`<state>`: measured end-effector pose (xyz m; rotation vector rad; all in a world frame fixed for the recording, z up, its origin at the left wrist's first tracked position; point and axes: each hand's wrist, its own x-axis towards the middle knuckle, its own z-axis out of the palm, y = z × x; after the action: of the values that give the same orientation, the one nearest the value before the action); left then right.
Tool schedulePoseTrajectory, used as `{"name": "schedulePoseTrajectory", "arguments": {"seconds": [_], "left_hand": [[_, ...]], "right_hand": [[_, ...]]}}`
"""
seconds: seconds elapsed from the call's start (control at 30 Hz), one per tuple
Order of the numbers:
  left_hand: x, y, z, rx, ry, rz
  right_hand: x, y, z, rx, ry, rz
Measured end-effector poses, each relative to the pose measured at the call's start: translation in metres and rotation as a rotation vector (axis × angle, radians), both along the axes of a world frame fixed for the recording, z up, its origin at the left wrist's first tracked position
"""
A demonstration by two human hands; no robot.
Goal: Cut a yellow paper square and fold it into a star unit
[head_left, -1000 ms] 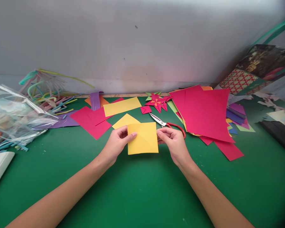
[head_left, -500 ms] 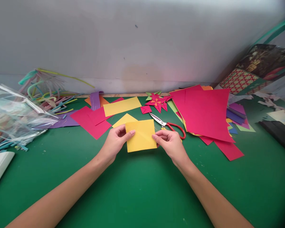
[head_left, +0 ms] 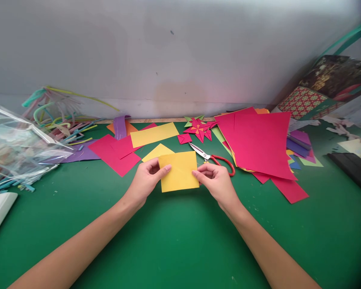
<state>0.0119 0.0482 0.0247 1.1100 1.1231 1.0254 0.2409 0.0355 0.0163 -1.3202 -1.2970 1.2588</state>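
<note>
A small yellow paper (head_left: 179, 172) is held up over the green table, its face toward me. My left hand (head_left: 147, 180) pinches its left edge, thumb on the front. At the right edge, my right hand (head_left: 217, 182) grips it between thumb and fingers. Just behind the right hand lie scissors (head_left: 212, 156) with red handles, blades closed and pointing up-left. Beyond the paper are a small red folded square (head_left: 184, 139) and a red folded paper star (head_left: 199, 129) with green and orange parts. Another yellow piece (head_left: 158, 151) lies partly behind the held paper.
Large red sheets (head_left: 258, 144) are stacked at the right, near a black object (head_left: 351, 170). Red paper (head_left: 114, 154) and a yellow strip (head_left: 155, 135) lie left of centre. A clear plastic bag (head_left: 24, 140) and colourful stems (head_left: 63, 116) fill the far left.
</note>
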Motion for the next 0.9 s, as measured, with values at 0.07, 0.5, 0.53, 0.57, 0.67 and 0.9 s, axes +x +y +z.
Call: {"name": "schedulePoseTrajectory", "arguments": {"seconds": [0.07, 0.5, 0.53, 0.57, 0.67, 0.9], "left_hand": [[-0.0002, 0.0002, -0.0002, -0.005, -0.003, 0.001], [-0.0001, 0.0003, 0.0002, -0.008, -0.003, 0.012], [0.0001, 0.0003, 0.0002, -0.007, 0.0, 0.014], [0.0002, 0.0002, 0.0002, -0.004, 0.003, 0.017], [0.0005, 0.0001, -0.0002, 0.004, 0.004, 0.017], [-0.0006, 0.0013, -0.0025, 0.014, 0.017, 0.008]], "right_hand": [[-0.0004, 0.0002, -0.0007, -0.008, 0.016, 0.002], [-0.001, -0.0009, -0.0019, -0.041, 0.042, -0.017], [-0.0011, -0.0009, -0.0014, -0.042, 0.043, -0.014], [-0.0013, -0.0009, -0.0011, -0.043, 0.042, -0.01], [-0.0019, -0.0012, -0.0008, -0.047, 0.046, -0.007], [-0.0028, -0.0017, -0.0025, -0.041, 0.052, 0.0]]}}
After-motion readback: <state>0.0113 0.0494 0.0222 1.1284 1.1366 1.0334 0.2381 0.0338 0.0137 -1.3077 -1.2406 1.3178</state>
